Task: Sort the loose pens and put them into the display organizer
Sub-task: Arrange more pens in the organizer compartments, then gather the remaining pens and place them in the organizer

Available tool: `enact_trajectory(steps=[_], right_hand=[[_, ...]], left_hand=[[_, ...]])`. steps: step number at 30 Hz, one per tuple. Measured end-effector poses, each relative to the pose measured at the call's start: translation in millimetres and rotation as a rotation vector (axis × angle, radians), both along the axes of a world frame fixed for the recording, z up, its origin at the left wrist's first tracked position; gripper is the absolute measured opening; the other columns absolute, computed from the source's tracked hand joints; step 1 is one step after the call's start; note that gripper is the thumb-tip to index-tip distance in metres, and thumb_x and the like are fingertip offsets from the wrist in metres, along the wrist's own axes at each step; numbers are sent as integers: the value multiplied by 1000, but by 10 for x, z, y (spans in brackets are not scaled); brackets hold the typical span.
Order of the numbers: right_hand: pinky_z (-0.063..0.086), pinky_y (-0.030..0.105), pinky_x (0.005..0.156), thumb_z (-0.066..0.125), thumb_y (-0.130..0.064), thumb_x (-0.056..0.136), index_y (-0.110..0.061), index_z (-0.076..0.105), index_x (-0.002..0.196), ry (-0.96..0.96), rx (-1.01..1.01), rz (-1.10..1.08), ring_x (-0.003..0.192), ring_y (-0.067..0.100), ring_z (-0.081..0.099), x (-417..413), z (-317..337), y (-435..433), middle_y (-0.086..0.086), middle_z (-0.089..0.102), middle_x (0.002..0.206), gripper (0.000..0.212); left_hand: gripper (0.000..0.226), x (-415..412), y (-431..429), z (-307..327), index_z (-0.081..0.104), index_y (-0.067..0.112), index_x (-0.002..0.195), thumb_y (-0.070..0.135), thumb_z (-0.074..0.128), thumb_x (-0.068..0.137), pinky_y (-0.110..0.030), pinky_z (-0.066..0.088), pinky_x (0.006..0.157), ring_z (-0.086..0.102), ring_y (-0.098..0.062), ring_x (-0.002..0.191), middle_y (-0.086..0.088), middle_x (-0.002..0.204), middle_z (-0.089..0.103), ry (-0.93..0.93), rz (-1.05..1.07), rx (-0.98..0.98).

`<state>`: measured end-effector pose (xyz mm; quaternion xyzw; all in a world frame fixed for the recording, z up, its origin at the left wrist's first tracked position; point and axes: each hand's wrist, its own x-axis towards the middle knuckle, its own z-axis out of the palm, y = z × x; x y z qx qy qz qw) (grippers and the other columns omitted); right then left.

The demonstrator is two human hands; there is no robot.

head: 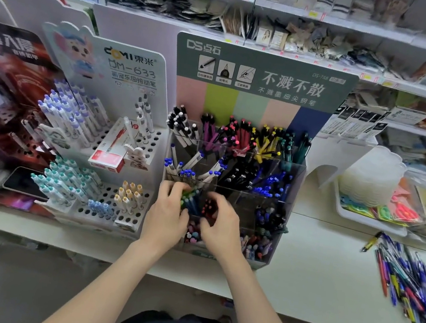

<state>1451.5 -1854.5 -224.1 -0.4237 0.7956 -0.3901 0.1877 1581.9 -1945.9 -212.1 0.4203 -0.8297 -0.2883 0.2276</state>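
Display organizer [296, 177]: clear acrylic, multi-compartment, set on counter [314, 269] at centre, below green header card [259, 70]; rear & mid compartments filled w/ pens grouped by colour. L hand [166, 209]: at front-left of organizer, fingers & thumb curled round pen bundle [191, 199] (green/blue barrels), bundle roughly upright over front-left compartment. R hand [221, 223]: just beside L hand, fingers bent down over red-tipped pens [210, 205] in adjacent compartment; gripped or only touched, cannot tell. Loose pens [412, 282]: piled flat on counter at right, well apart from organizer, mixed colours, approx. parallel. Yellow pen [370, 240]: lying alone at pile's upper-left edge. White peg rack [155, 140] w/ white-barrel pens: just left of organizer.
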Motion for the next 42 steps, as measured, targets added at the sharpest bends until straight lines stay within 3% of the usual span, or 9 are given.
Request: enact_trajectory(steps=[2,4,9,13,17,22,29,36,42], right_hand=[[49,13,85,73,-7,86,-24,60,139,15,-51,-77,94,2,58,-14,46,82,-9,63,118,57],[47,12,81,72,-8,88,-23,65,134,59,-110,-82,89,5,59,-40,99,200,-12,62,111,49],[53,18,77,57,3,93,-22,79,102,-14,-197,-153,87,5,71,-279,360,554,-15,75,88,35],[57,28,68,52,-1,91,-24,79,96,-181,-301,-344,69,13,71,-663,546,948,-10,76,79,36],[51,20,64,51,-1,94,-21,77,95,-325,-210,-570,67,12,69,-1303,547,1426,-2,77,77,33],[60,37,78,55,-13,93,-31,76,97,-376,38,-572,84,18,74,-2185,268,2074,-4,78,87,28],[46,24,63,56,-22,102,-21,72,115,-255,283,-553,82,9,65,-3242,-187,2900,-4,72,98,20],[48,33,64,60,-23,103,-18,70,105,-29,554,-754,80,26,64,-3805,-755,3685,3,73,95,11],[46,36,61,65,-31,101,-20,61,104,47,694,-732,82,29,65,-3877,-1104,4103,3,64,98,12]], left_hand=[[40,-3,61,38,54,22,118,2,69,86,-45,57,57,61,-20,71,4,122,41,23,24,-57],[32,-47,138,99,55,22,108,4,69,86,-43,54,52,57,-18,66,6,114,43,62,23,-98],[21,-345,350,259,61,26,100,10,69,89,-38,53,63,58,-11,78,12,93,55,138,-197,-63],[15,-735,591,425,66,30,98,16,69,93,-37,55,67,62,-12,72,12,82,65,110,-416,84],[11,-1368,1004,626,69,32,98,22,66,96,-30,54,66,64,-10,69,14,78,68,50,-575,136],[13,-2389,1552,532,69,34,105,29,59,100,-32,54,72,61,-6,74,17,91,69,-102,-700,143],[24,-3655,2264,-69,71,24,116,19,55,99,-39,54,93,63,-21,106,3,114,67,-406,-754,105],[48,-4546,2794,-681,56,14,150,7,52,103,-39,39,119,47,-28,145,-6,161,45,-593,-786,141],[52,-5006,3014,-1082,50,12,149,-1,45,99,-52,51,105,51,-39,136,-6,177,11,-709,-832,24]])
